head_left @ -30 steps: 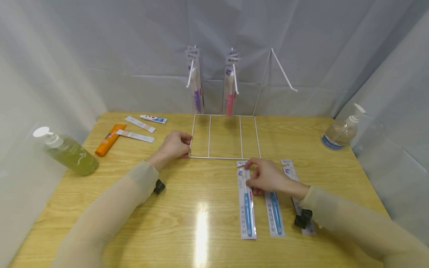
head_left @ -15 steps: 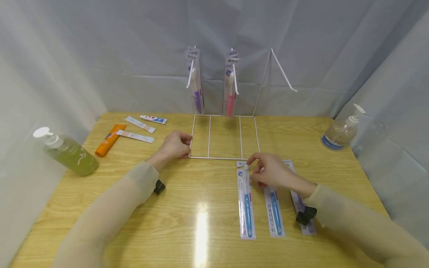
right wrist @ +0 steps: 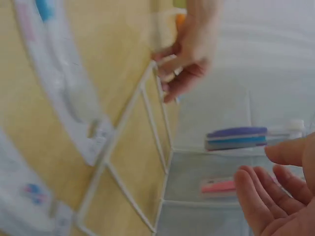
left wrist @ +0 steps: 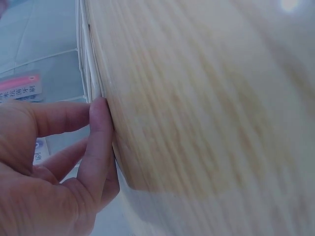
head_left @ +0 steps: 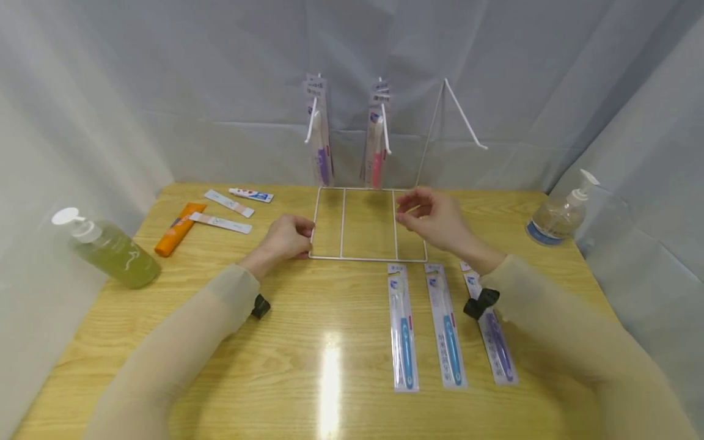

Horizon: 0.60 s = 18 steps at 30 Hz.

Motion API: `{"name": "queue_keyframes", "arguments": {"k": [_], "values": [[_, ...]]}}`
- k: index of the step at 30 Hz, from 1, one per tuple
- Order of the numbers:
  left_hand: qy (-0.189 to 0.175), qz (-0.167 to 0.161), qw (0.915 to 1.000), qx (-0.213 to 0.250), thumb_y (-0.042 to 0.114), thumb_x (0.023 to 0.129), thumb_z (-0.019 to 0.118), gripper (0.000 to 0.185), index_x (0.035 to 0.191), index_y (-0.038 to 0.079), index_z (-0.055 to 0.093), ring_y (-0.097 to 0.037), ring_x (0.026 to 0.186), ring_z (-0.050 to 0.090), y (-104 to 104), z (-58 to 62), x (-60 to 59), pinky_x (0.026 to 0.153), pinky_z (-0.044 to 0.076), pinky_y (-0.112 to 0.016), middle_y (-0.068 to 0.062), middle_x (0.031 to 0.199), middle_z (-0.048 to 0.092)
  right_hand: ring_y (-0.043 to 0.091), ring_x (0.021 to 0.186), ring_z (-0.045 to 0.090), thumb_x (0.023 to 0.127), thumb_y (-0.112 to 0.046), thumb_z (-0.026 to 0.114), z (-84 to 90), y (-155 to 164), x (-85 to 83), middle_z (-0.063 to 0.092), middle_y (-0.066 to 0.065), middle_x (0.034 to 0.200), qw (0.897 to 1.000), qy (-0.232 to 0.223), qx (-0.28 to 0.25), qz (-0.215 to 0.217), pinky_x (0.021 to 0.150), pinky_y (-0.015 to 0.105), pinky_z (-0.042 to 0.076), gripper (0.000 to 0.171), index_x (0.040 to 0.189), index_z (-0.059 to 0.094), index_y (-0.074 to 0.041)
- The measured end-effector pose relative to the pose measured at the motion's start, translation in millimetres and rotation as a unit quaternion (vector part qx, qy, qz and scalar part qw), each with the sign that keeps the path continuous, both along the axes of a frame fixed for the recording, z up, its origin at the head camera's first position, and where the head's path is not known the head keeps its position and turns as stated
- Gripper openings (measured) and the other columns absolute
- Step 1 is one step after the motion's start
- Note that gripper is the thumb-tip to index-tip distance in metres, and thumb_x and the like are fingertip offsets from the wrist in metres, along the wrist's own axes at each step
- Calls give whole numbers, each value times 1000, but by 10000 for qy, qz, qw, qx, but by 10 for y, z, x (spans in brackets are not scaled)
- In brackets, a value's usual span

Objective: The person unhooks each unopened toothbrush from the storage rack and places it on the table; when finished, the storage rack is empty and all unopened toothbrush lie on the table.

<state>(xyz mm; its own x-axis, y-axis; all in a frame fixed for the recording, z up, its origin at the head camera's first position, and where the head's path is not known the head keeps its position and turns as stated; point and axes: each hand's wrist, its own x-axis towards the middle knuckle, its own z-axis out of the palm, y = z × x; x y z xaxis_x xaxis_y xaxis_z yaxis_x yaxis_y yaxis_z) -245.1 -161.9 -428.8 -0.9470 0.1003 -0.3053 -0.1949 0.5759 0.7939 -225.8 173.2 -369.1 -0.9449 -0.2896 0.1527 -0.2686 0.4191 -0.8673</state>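
While the wire rack stands on the table, left hand pinches its front-left corner; right hand hovers above, fingers loosely curled, empty; rack judged light, stiff, best taken at the frame | three packs flat, two hung | left wrist: fingers pressed on wire | right wrist: fingers relaxed.

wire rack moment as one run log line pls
left hand: holds wire rack at front-left corner | right hand: above rack base, holding nothing | three packaged toothbrushes: flat on table
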Motion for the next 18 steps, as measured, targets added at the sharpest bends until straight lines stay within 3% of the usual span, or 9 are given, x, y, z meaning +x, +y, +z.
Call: {"name": "queue_keyframes", "arguments": {"k": [4,10,18], "values": [[-14,2,10000,25,-11,88,67,65,153,-4,64,-15,87,69,1,-11,-9,71,71,-23,-19,128,68,1,89,72,99,3,77,192,-111,-285,76,32,126,9966,415,-572,-425,82,16,67,30,127,71,11],[3,-41,10000,39,-10,89,67,65,154,-3,64,-15,88,68,-5,-32,-19,72,71,-23,-20,130,68,5,100,73,100,1,77,382,-287,-620,77,23,126,9805,982,-1416,-946,100,21,65,28,127,72,8],[22,-53,10000,18,-10,89,67,65,154,-3,63,-16,90,69,-16,-26,-12,73,72,-24,-20,131,68,6,91,73,99,1,79,498,-532,-829,81,21,117,9662,1135,-1910,-1309,89,17,65,23,120,76,8]]}}
